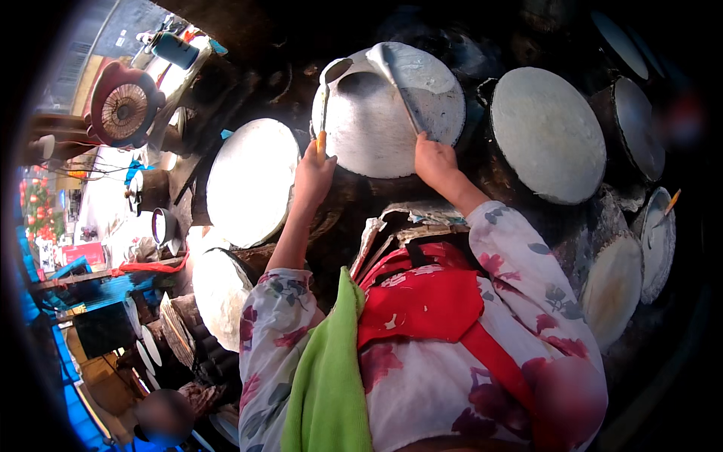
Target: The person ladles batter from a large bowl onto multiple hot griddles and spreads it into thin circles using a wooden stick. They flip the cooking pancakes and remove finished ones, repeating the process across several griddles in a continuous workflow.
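My left hand (315, 176) grips the yellow handle of a ladle (323, 107). Its bowl, coated with white batter, is over the left rim of a round griddle (373, 135) and casts a shadow there. In my right hand (438, 161) is a long-handled spreader (404, 103), its pale head at the griddle's far edge. Wet white batter (432, 70) covers the far right part of the surface; the nearer part looks dry and pale grey. Whether the spreader's head is flat or brush-like, I cannot tell.
Round griddles with white surfaces stand left (253, 183) and right (548, 135). A pan (658, 243) with an orange-handled utensil is at far right. A fan-like blower (123, 110) and a dark bowl (164, 226) are at left. A green towel (327, 361) hangs before me.
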{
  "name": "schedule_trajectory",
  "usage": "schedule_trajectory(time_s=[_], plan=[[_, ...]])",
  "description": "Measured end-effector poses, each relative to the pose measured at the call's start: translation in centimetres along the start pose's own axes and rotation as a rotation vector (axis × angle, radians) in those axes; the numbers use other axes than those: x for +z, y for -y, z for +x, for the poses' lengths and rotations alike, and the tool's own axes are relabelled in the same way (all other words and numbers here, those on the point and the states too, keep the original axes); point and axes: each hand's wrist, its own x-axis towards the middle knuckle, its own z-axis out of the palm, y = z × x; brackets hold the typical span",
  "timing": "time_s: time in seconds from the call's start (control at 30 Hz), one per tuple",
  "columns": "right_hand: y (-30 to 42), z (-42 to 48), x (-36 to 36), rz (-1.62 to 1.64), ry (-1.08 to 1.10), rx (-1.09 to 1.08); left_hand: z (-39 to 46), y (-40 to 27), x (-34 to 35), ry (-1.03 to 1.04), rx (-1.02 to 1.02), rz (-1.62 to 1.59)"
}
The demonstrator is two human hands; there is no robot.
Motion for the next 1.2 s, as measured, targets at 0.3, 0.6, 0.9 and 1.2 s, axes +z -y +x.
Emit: schedule_trajectory(time_s=[0.3,0.6,0.9,1.2], plan=[[-4.5,2.0,-0.5,-0.024,-0.095,-0.004,-2.3,-0.9,-2.0,0.045,-0.202,-0.153],[-7.5,3.7,-2.6,-0.006,-0.148,-0.055,-4.2,0.1,-2.6,0.049,-0.211,-0.391],[-4.1,1.2,-3.6,0.058,-0.009,-0.264,-6.5,0.6,-3.7,0.070,-0.306,-0.493],[-3.7,2.5,-3.8,0.012,0.140,-0.420,-7.7,1.2,-3.2,0.011,-0.352,-0.561]])
